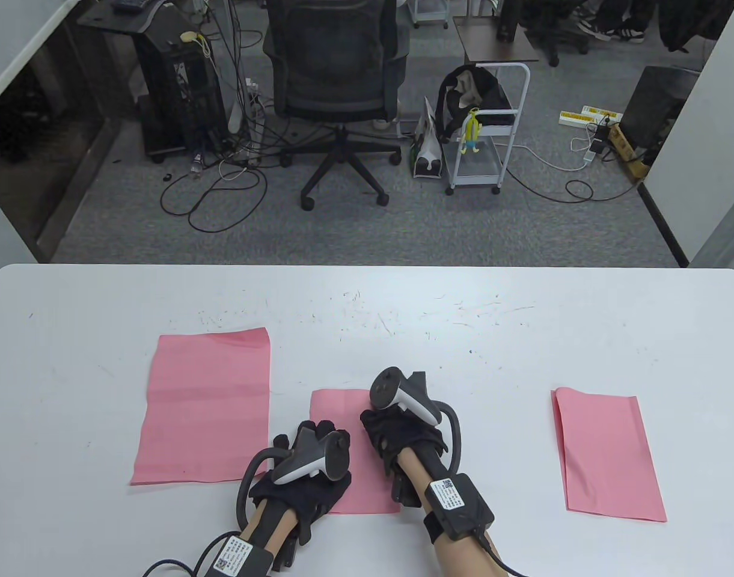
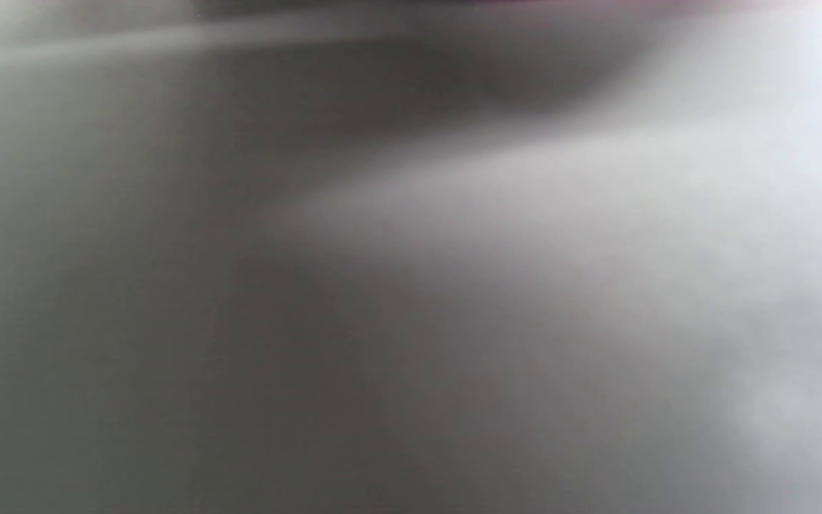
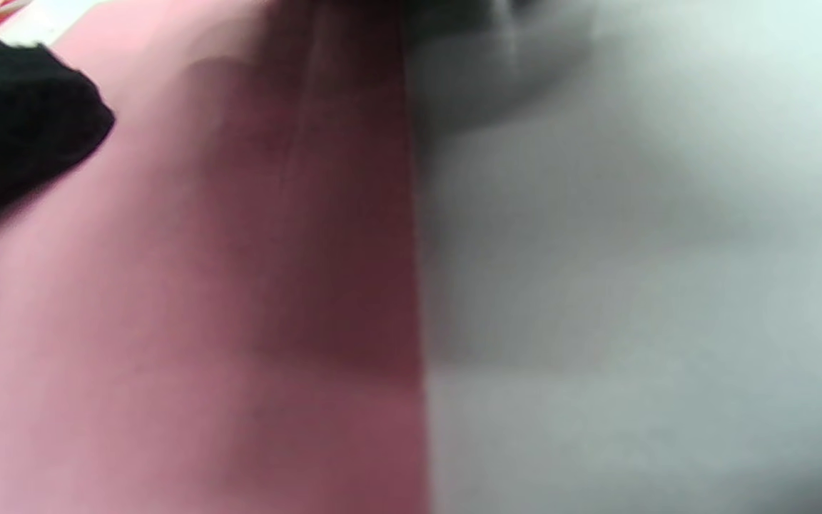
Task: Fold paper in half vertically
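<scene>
Fingers (image 1: pixel 318 431) of the left hand (image 1: pixel 309 475) lie spread and flat on the middle paper (image 1: pixel 336 409), at lower centre of the table view. The right hand (image 1: pixel 403 439) rests on the same paper's right edge; its fingers are under the tracker (image 1: pixel 403 396), and their pose cannot be told. In the right wrist view a black gloved fingertip (image 3: pixel 18 121) touches the pink sheet (image 3: pixel 190 321) at upper left, and the sheet's right edge runs straight down mid-frame against the table (image 3: pixel 632 285). The left wrist view is a grey blur.

The middle paper is narrow, with its far edge above both hands and its near edge between the wrists. A wider sheet (image 1: pixel 207 409) lies just left of it, its lower right corner beneath the left hand's tracker ring. A folded sheet (image 1: pixel 607 457) lies well apart at lower right. Bare table (image 1: pixel 367 300) spans the far half, and also between the right hand and the folded sheet.
</scene>
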`<state>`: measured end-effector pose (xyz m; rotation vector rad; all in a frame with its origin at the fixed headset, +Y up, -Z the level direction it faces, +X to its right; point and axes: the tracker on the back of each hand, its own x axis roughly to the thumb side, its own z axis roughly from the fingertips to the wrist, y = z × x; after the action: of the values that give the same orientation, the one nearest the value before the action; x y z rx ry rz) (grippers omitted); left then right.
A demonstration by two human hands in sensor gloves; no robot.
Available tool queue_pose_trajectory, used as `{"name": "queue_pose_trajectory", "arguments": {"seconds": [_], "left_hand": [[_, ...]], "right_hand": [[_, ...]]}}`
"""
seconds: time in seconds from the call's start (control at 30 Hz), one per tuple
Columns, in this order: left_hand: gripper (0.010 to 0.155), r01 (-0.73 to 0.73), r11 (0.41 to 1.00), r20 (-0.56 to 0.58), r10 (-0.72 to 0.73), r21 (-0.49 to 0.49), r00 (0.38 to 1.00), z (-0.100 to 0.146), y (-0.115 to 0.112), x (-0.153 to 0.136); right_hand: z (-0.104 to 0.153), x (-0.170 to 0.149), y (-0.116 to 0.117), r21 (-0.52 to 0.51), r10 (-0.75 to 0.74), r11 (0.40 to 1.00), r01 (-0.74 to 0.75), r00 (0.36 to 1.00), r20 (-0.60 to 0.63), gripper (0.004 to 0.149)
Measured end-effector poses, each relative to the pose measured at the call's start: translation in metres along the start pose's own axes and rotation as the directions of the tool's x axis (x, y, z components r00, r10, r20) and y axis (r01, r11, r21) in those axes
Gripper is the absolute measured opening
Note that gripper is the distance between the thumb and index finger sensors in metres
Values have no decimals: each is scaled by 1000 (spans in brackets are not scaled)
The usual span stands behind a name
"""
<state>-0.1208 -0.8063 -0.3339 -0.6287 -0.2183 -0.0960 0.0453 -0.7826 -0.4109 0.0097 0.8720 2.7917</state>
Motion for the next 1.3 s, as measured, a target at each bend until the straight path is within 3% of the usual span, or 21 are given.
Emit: {"name": "queue_pose_trajectory", "arguments": {"seconds": [0.27, 0.37, 0.47, 0.83, 0.97, 1.3], "left_hand": [[75, 3, 1000, -1, -3, 1, 1000, 0, 0, 0], [75, 0, 1000, 0, 0, -4, 1000, 0, 0, 0], [75, 3, 1000, -1, -3, -8, 1000, 0, 0, 0], [75, 4, 1000, -1, -4, -14, 1000, 0, 1, 0], [75, 6, 1000, -2, -6, -12, 1000, 0, 0, 0], [75, 4, 1000, 0, -4, -18, 1000, 0, 1, 0]], "right_hand": [[2, -8, -1, 29, -57, 998, 55, 997, 47, 62], [16, -14, -6, -38, -105, 993, 109, 990, 99, 61], [33, -14, -8, -98, -25, 994, 38, 992, 127, 60], [67, -6, 17, -24, 59, 998, -55, 984, 169, 59], [65, -3, 23, -5, 116, 993, -116, 982, 152, 58], [66, -5, 30, -19, 110, 994, -108, 981, 159, 57]]}}
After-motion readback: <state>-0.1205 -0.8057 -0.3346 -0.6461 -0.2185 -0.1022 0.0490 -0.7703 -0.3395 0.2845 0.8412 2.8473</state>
